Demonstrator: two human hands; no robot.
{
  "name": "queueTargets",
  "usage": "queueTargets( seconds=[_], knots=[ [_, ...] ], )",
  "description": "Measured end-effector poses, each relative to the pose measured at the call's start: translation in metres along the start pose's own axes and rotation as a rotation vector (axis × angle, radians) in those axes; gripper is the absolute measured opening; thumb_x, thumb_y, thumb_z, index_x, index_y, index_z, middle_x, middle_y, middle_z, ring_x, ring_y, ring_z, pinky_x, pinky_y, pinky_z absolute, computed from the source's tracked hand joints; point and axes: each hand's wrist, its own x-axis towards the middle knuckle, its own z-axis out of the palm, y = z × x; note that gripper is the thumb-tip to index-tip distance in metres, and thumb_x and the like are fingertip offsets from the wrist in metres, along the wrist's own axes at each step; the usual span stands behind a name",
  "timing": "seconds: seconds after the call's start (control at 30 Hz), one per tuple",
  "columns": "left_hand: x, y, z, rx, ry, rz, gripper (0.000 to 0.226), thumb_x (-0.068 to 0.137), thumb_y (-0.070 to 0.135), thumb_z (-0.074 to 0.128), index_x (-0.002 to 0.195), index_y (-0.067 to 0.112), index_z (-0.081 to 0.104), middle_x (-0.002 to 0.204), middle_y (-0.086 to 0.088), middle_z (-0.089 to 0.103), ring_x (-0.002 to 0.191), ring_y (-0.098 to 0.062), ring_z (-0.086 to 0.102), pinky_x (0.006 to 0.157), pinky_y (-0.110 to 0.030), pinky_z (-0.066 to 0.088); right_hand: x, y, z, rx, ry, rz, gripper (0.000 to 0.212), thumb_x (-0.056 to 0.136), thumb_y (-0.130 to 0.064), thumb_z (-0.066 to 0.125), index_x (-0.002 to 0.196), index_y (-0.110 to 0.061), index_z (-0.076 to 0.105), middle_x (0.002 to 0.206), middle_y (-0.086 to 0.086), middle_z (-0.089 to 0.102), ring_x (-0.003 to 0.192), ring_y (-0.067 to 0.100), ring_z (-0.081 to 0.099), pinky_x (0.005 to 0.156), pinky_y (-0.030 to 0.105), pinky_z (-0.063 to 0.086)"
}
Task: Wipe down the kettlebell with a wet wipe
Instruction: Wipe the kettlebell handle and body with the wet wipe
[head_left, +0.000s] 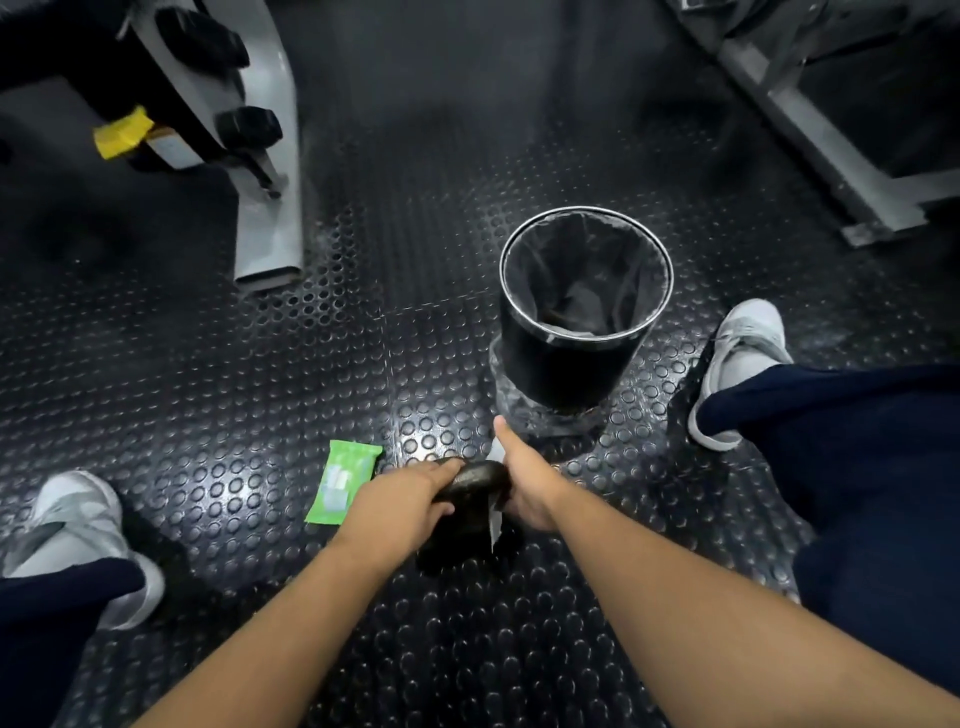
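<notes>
Wiping's underway: left hand (410, 501) grips the kettlebell (475, 480) by its handle, right hand (530, 483) clutches the wet wipe (496, 517) against it, body below probably not yet done.

The rubber floor (218, 364) is gleaming under the lamps, its raised round studs catching bright highlights while the flat parts between are looking darker. The kettlebell (475, 479) is showing black metal with a faint, slightly grainy sheen on its handle. The wipe (495, 519) draped on it is hanging limp, thin, white and cloth-like. Beside it the green pack (343, 480) is shining like smooth plastic film. The bin (561, 369) is reflecting light off a glossy black wall, with a bright metal rim (587, 209) and a thin, crinkled, see-through plastic liner (571, 260). The shoes (748, 332) are looking like pale woven mesh, the trousers (857, 441) like matt dark cloth, and the machine frame (270, 208) like matt grey painted metal.
</notes>
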Motion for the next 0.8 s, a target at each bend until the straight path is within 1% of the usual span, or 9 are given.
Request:
queueTargets(
  seconds=[0.13,0.23,0.3,0.37,0.47,0.53,0.6,0.7,0.8],
  knots=[
    [-0.005,0.002,0.012,-0.004,0.006,0.006,0.057,0.103,0.034,0.053,0.154,0.033,0.027,0.135,0.001,0.055,0.119,-0.025,0.056,0.093,-0.042,0.053,-0.008,-0.007,0.007,-0.004,0.023,-0.028,0.080,0.090,-0.083,0.038,0.123,-0.017,0.068,0.115,0.009,0.077,0.110,0.025,0.072,0.106,0.042,0.051],
    [-0.007,0.008,0.019,-0.023,0.029,-0.043,0.058,0.102,0.032,0.053,0.154,0.030,0.027,0.135,-0.004,0.051,0.118,-0.029,0.051,0.101,-0.044,0.045,-0.015,-0.022,0.005,-0.098,0.085,-0.045,0.096,0.085,-0.088,0.038,0.150,-0.019,0.049,0.143,0.011,0.062,0.121,0.025,0.064,0.108,0.045,0.049],
    [-0.007,0.013,0.018,-0.007,-0.005,-0.073,0.062,0.101,0.033,0.054,0.154,0.028,0.025,0.139,-0.007,0.046,0.122,-0.032,0.048,0.106,-0.047,0.040,-0.020,-0.029,0.008,-0.251,0.116,-0.084,0.109,0.076,-0.095,0.033,0.156,-0.020,0.041,0.155,0.008,0.050,0.130,0.026,0.057,0.115,0.049,0.043],
    [-0.007,0.017,0.014,0.024,-0.054,-0.103,0.064,0.099,0.031,0.054,0.155,0.026,0.022,0.142,-0.008,0.043,0.127,-0.034,0.044,0.110,-0.051,0.037,-0.019,-0.030,0.013,-0.399,0.165,-0.096,0.119,0.065,-0.100,0.029,0.154,-0.022,0.045,0.156,0.005,0.050,0.135,0.027,0.053,0.116,0.050,0.040],
    [-0.004,0.028,0.009,0.080,-0.133,-0.162,0.061,0.097,0.026,0.055,0.149,0.022,0.024,0.141,-0.011,0.040,0.129,-0.036,0.041,0.110,-0.059,0.035,-0.011,-0.022,0.016,-0.440,0.209,-0.058,0.103,0.081,-0.092,0.030,0.150,-0.019,0.051,0.149,0.007,0.056,0.134,0.027,0.054,0.116,0.047,0.039],
    [-0.001,0.038,0.006,0.128,-0.156,-0.181,0.050,0.098,0.028,0.054,0.141,0.019,0.030,0.138,-0.011,0.041,0.129,-0.035,0.043,0.108,-0.065,0.035,-0.006,-0.015,0.014,-0.291,0.134,-0.008,0.086,0.092,-0.082,0.034,0.145,-0.018,0.055,0.131,0.007,0.068,0.121,0.024,0.063,0.108,0.042,0.046],
    [0.005,0.048,0.005,0.175,-0.167,-0.163,0.058,0.099,0.031,0.054,0.148,0.018,0.025,0.142,-0.011,0.038,0.130,-0.037,0.042,0.106,-0.068,0.036,-0.004,-0.012,0.011,-0.177,0.083,0.002,0.075,0.095,-0.079,0.035,0.140,-0.023,0.057,0.118,0.005,0.074,0.112,0.021,0.068,0.104,0.039,0.048],
    [0.009,0.049,0.003,0.188,-0.188,-0.158,0.082,0.098,0.021,0.055,0.161,0.026,0.003,0.150,-0.012,0.028,0.135,-0.042,0.036,0.102,-0.071,0.036,-0.006,-0.021,0.014,-0.204,0.078,0.026,0.085,0.091,-0.084,0.032,0.145,-0.023,0.054,0.134,0.007,0.068,0.125,0.025,0.062,0.115,0.048,0.042],
    [0.011,0.052,-0.002,0.148,-0.211,-0.188,0.070,0.097,0.017,0.054,0.155,0.025,0.017,0.146,-0.013,0.034,0.135,-0.043,0.037,0.103,-0.075,0.033,-0.014,-0.045,0.020,-0.317,0.054,0.056,0.093,0.088,-0.087,0.030,0.157,-0.025,0.038,0.154,0.010,0.052,0.140,0.033,0.051,0.120,0.056,0.034]
  ],
)
